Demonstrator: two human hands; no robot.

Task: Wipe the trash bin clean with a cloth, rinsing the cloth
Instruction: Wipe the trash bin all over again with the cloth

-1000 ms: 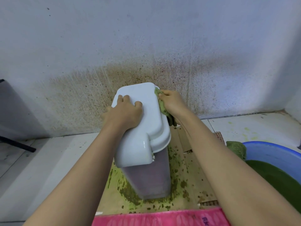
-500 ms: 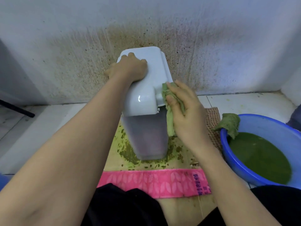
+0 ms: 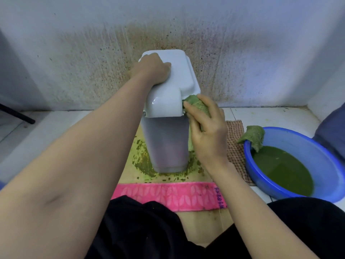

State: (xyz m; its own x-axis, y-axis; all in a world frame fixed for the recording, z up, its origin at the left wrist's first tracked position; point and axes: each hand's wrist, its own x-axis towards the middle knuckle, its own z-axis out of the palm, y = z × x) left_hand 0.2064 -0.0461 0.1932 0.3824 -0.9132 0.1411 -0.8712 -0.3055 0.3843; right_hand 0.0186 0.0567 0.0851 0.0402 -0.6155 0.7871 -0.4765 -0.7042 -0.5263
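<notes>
Left hand (image 3: 151, 70) curled, gripping the lid (image 3: 179, 79) of the bin (image 3: 164, 143). Right hand (image 3: 207, 135) clutches the cloth (image 3: 197, 105), pressed against the lid's right edge.

**A washing corner on a home floor**

White floor tiles (image 3: 261, 116) meet a wall (image 3: 242, 53) with brown spots at 12 o'clock. A blue tub (image 3: 326, 165) of green water (image 3: 283, 169) sits at 3 o'clock. A pink mat (image 3: 168, 195) lies at 6 o'clock, and a small trash bin (image 3: 164, 143) stands in the middle.
</notes>
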